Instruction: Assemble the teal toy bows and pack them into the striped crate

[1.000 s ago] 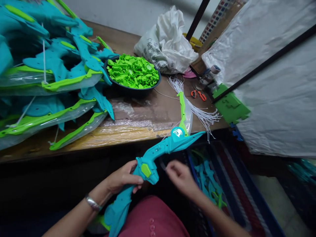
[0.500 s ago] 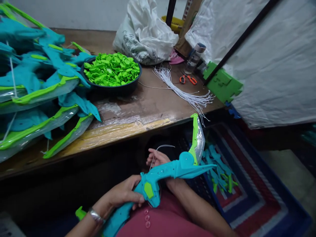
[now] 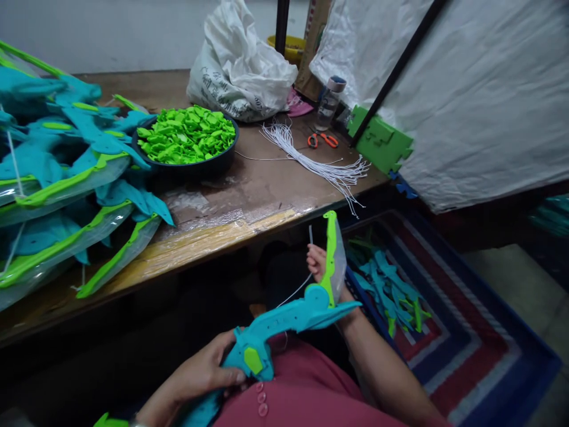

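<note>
A teal plastic toy bow (image 3: 284,317) with a lime-green limb tip and a clear film panel lies slantwise across my lap. My left hand (image 3: 207,367) is wrapped round its grip, beside a lime-green inlay. Past the bow's far end, my right hand (image 3: 316,261) is closed on a white cord (image 3: 296,289), drawn fairly taut from the bow. The cord's free end sticks up above my fingers. Part of the right hand is hidden behind the green limb, and the bow's lower end is partly out of view.
On the table (image 3: 267,190) sit a pile of teal and green bows (image 3: 66,154), a dark bowl (image 3: 186,171) of green pieces, a bundle of white cords (image 3: 311,163), orange-handled scissors (image 3: 323,140), a bottle (image 3: 329,104) and a white sack (image 3: 242,71). A blue crate (image 3: 480,379) holds teal parts.
My right hand has moved away from the bow, forward and right, closing its fingers and pulling the cord straighter. The left hand and bow have shifted slightly left and down in view.
</note>
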Action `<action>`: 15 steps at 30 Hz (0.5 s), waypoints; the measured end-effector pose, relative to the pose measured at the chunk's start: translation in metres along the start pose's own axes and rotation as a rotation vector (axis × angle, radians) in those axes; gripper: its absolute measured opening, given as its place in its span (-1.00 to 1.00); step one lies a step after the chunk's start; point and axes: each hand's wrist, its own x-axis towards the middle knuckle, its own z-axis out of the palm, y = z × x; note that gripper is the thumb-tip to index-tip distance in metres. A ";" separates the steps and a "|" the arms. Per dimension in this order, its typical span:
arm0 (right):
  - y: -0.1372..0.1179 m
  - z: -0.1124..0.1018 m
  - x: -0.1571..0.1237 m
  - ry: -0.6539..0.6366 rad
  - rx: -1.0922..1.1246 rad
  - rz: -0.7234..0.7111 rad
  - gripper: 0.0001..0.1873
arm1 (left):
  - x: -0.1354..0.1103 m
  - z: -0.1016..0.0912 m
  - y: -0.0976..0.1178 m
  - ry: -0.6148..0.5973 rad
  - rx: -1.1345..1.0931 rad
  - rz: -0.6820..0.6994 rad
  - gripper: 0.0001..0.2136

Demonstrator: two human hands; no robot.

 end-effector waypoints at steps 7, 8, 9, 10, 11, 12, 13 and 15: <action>-0.124 -0.081 -0.005 0.537 -0.467 -0.653 -0.73 | -0.013 -0.009 -0.019 0.286 0.292 -0.101 -0.41; -0.134 -0.081 -0.011 0.563 -0.624 -0.787 -0.77 | -0.013 -0.008 -0.022 0.313 0.344 -0.093 -0.44; -0.139 -0.078 -0.018 0.560 -0.789 -0.910 -0.78 | -0.012 -0.007 -0.025 0.344 0.388 -0.074 -0.47; -0.141 -0.071 -0.024 0.526 -0.941 -1.009 -0.78 | -0.012 -0.005 -0.027 0.380 0.419 -0.057 -0.50; -0.138 -0.064 -0.029 0.462 -1.056 -1.073 -0.78 | -0.012 -0.003 -0.029 0.415 0.440 -0.047 -0.51; -0.132 -0.055 -0.033 0.379 -1.121 -1.098 -0.79 | -0.012 -0.002 -0.031 0.446 0.456 -0.044 -0.51; -0.124 -0.046 -0.035 0.290 -1.165 -1.104 -0.80 | -0.012 -0.001 -0.033 0.471 0.472 -0.047 -0.51; -0.103 -0.030 -0.037 0.145 -1.219 -1.084 -0.80 | -0.014 0.001 -0.038 0.502 0.499 -0.070 -0.50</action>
